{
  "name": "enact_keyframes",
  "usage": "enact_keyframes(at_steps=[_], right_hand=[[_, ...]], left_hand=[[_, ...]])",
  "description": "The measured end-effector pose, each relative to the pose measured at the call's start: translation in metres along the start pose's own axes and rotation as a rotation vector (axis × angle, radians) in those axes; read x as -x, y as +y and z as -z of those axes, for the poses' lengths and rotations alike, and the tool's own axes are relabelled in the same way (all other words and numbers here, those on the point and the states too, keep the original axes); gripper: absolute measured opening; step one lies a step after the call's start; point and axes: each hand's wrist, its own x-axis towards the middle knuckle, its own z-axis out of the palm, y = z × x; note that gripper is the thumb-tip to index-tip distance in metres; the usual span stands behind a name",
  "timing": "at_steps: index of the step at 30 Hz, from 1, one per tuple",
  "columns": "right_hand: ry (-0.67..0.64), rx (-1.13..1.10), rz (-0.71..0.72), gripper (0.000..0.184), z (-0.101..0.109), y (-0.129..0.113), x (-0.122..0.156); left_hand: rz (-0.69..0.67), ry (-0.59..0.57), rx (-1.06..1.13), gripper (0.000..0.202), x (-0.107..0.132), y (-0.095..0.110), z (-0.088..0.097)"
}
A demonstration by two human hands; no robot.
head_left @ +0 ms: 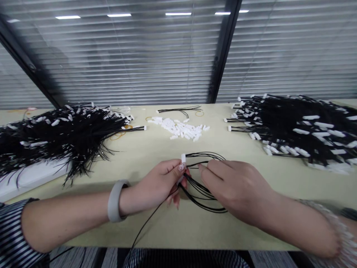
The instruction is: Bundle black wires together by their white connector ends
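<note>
2 hands working at mid-table, close together but not touching as far as I can see. Left hand (161, 180) clamped on a white connector (183, 158), thumb across its front, top end poking out above. Looks like a fixture grip: keeps the housing steady with its wire side facing right. Right hand (241, 182) has fingers bunched in a pinch at the black wires (199, 188) just right of the connector; can't tell if it's 1 strand or several, tips partly hidden. Wires bow out in loops, probably since the hands sit so near each other.

Loose white housings (184, 128) heaped beyond the hands, probably there for easy reach. 2 big wire piles, left pile (80, 126) and right pile (279, 119), flank them, likely to leave the middle for handwork. 1 wire trails over the near edge of the table (164, 232).
</note>
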Motion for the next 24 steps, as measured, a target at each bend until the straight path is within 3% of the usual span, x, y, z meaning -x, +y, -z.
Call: enact_keyframes(at_steps=[24], right_hand=[[-0.009, -0.062, 0.014, 0.02, -0.0058, 0.0054, 0.0049]], left_hand=[[-0.015, 0.038, -0.044, 0.036, 0.0021, -0.0017, -0.0019]])
